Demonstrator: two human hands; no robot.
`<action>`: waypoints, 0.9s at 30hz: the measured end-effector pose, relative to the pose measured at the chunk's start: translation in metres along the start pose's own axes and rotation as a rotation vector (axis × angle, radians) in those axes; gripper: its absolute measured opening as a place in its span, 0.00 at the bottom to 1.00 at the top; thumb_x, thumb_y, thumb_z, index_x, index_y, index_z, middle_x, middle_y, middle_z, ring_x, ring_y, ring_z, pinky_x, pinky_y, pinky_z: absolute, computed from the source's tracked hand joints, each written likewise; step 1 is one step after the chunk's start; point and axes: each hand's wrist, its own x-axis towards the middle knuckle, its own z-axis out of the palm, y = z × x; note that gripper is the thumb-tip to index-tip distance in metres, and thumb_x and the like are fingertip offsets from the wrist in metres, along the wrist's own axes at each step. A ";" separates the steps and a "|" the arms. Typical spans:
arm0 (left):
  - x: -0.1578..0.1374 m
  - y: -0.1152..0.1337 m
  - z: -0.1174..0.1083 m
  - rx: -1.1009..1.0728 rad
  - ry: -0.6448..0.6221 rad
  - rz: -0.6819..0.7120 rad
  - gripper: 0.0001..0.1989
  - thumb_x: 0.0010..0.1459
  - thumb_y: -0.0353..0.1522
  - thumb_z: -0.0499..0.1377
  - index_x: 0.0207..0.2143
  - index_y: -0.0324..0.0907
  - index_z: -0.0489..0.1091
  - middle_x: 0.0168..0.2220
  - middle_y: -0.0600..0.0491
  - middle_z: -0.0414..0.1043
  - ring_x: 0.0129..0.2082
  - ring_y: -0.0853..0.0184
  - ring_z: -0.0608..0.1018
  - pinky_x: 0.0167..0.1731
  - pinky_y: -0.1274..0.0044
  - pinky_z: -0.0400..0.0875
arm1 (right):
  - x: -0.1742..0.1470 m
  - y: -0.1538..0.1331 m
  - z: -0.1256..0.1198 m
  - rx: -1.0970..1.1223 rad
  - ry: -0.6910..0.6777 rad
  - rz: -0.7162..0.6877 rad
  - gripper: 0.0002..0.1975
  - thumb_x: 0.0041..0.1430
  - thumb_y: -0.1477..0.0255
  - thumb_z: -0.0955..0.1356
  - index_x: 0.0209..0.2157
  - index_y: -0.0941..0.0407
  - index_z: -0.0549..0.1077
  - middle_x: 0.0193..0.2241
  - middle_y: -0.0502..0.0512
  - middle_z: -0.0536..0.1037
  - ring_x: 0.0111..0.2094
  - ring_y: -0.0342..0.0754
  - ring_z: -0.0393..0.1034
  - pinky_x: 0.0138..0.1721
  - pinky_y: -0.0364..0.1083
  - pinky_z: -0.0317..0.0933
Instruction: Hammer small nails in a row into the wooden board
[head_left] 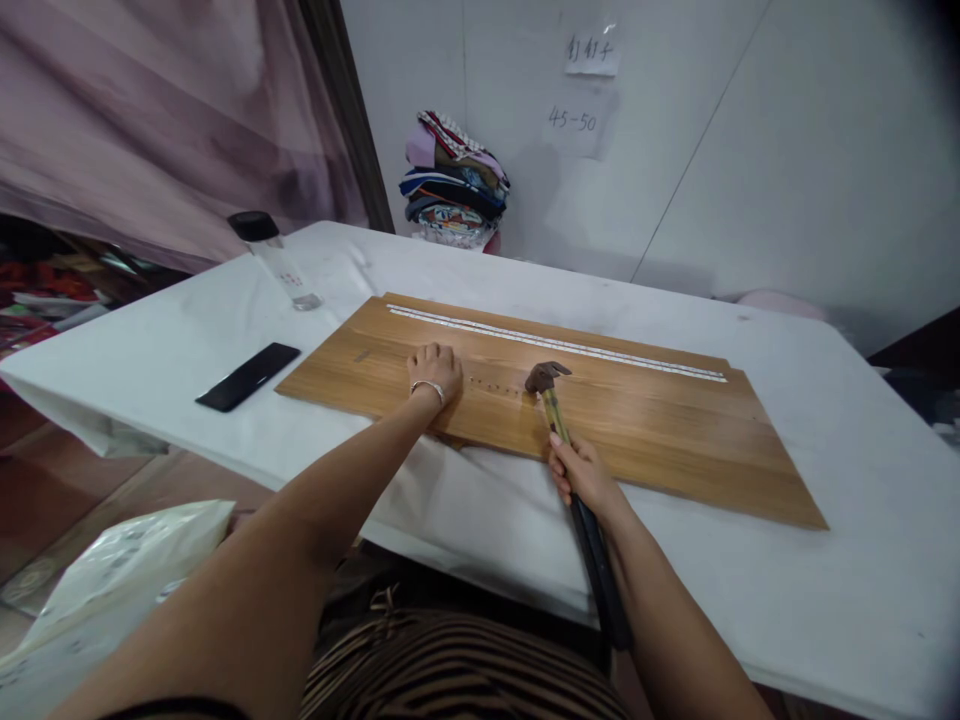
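A brown wooden board (660,430) lies flat across the table. My left hand (436,370), with a bracelet at its wrist, rests palm down on the board, its fingers lying on the wood; whatever is under the palm is hidden. Just right of that hand runs a short row of several small nails or nail holes (495,387), too small to tell which. My right hand (581,470) is closed around the handle of a claw hammer (553,400). The hammer's rusty head is over the board at the right end of the row, and its black grip extends back toward my body.
Two white measuring strips (555,345) lie along the board's far edge. On the white table (247,300) are a black phone (249,377) and a clear bottle with a black lid (277,262). Folded clothes (456,185) are stacked by the wall. A plastic bag (112,600) sits lower left.
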 end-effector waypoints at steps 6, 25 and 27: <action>-0.001 0.001 -0.002 -0.004 -0.007 0.004 0.23 0.67 0.37 0.43 0.54 0.45 0.73 0.59 0.41 0.69 0.60 0.52 0.67 0.57 0.60 0.61 | 0.000 -0.002 0.000 0.005 0.007 -0.005 0.28 0.51 0.43 0.70 0.29 0.52 0.61 0.17 0.39 0.61 0.11 0.36 0.52 0.08 0.38 0.51; -0.002 0.001 -0.003 -0.018 -0.009 0.000 0.23 0.66 0.37 0.44 0.55 0.45 0.72 0.59 0.41 0.69 0.61 0.51 0.66 0.57 0.59 0.60 | 0.000 0.000 0.000 0.004 0.003 -0.002 0.26 0.52 0.44 0.70 0.29 0.52 0.61 0.16 0.40 0.62 0.11 0.36 0.51 0.08 0.38 0.51; -0.002 0.002 -0.004 -0.016 -0.012 0.001 0.23 0.66 0.36 0.44 0.55 0.44 0.72 0.59 0.41 0.69 0.61 0.51 0.66 0.57 0.59 0.60 | 0.000 -0.001 0.001 0.003 0.001 -0.007 0.27 0.52 0.44 0.70 0.29 0.52 0.61 0.17 0.40 0.62 0.12 0.36 0.51 0.08 0.38 0.51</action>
